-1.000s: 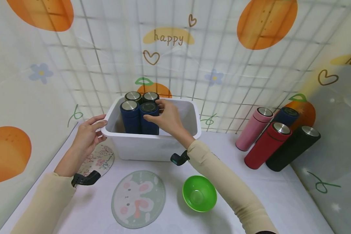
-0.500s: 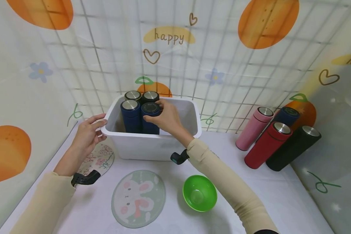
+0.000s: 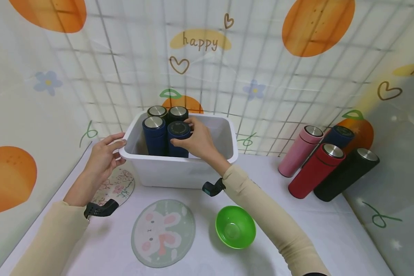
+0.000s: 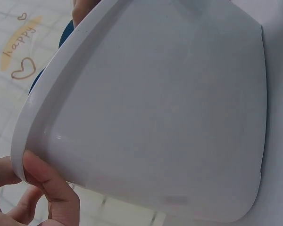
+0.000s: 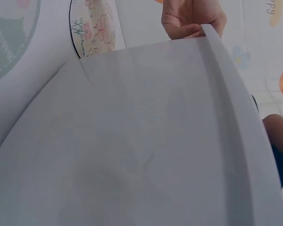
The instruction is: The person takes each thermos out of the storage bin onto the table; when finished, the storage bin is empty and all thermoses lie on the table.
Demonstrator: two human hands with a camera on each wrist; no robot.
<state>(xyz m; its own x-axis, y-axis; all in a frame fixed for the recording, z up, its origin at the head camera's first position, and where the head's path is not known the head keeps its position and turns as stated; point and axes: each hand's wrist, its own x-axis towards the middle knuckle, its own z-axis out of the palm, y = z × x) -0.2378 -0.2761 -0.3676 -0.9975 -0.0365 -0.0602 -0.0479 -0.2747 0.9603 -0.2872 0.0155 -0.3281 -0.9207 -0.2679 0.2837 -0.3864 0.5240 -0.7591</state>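
Observation:
A white plastic bin (image 3: 179, 170) stands on the table with several flasks upright in its left end. My right hand (image 3: 194, 142) reaches into it and grips a dark blue flask (image 3: 178, 138) by its upper body, thumb in front and fingers behind. A second blue flask (image 3: 154, 135) stands to its left, two dark ones (image 3: 168, 113) behind. My left hand (image 3: 105, 157) holds the bin's left rim (image 4: 42, 117), with a thumb (image 4: 49, 186) pressed on the rim's corner. The right wrist view shows mostly the bin's outer wall (image 5: 132, 141).
To the right, a pink flask (image 3: 300, 150), a red flask (image 3: 315, 170), a black flask (image 3: 346, 174) and a blue flask (image 3: 338, 137) lean against the wall. In front of the bin lie a green bowl (image 3: 235, 227), a rabbit mat (image 3: 163, 232) and a floral mat (image 3: 115, 187).

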